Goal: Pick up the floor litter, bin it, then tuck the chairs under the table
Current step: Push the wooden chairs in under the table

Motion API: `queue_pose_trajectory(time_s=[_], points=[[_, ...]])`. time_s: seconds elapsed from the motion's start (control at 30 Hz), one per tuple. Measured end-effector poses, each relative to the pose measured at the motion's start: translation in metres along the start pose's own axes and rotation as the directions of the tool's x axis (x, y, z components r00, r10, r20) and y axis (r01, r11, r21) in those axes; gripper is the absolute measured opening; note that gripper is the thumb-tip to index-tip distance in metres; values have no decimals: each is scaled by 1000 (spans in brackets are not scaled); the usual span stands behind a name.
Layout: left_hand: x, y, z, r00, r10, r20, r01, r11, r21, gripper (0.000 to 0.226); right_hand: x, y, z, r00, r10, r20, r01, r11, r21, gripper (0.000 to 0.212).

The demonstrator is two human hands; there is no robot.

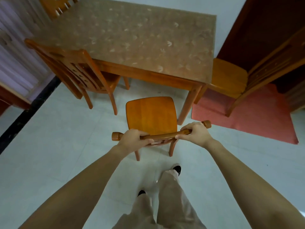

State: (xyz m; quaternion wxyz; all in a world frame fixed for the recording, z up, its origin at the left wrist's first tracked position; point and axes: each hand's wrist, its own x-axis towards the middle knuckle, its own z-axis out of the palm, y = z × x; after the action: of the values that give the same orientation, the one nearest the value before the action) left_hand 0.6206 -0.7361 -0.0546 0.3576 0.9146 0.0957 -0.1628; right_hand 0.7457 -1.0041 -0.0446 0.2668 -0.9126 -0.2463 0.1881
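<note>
Right in front of the bench [132, 38], on its near side, the chair [151, 113] stands on the pale floor [57, 146] with its whole seat showing, so none of it is under the top yet. It's close to the bench's near right leg.

Both hands are on the curved top rail of the backrest. The left hand [133, 139] is near the rail's left end and the right hand [196, 133] near its right end, fingers [145, 133] clenched round the rail from above.

The second chair [79, 70] is at the bench's near left corner, seat partly under the top. The third chair [227, 76] is at the bench's right side, seat partly under too, with a back leg on a red mat [255, 118]. The fourth chair [56, 7] only peeks in at the far left corner, so I can't tell how far in it is.

Dark shoes [177, 168] are behind the held chair, on the side away from the bench.
</note>
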Motion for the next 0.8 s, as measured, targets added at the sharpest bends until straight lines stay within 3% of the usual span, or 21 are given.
queue_pose_trajectory(time_s=[0.17,0.27,0.43,0.6,0.8], points=[[-8,4,-3,1000,-9,6,9,1000,-3,37,-16,-6,6,999,41,-13,-41,999,28,30],[-12,3,0,1000,3,-28,-3,1000,-6,34,-18,1,15,997,45,-58,-43,999,33,43],[-21,-9,23,948,64,-312,1,978,206,37,-20,7,26,991,-2,-135,0,1000,-17,53],[-20,-12,31,905,-32,-424,54,998,41,40,-17,13,33,981,-33,-192,34,999,7,57],[-9,-17,25,871,23,-490,-43,999,-30,57,-12,14,30,963,-122,-240,129,992,11,45]])
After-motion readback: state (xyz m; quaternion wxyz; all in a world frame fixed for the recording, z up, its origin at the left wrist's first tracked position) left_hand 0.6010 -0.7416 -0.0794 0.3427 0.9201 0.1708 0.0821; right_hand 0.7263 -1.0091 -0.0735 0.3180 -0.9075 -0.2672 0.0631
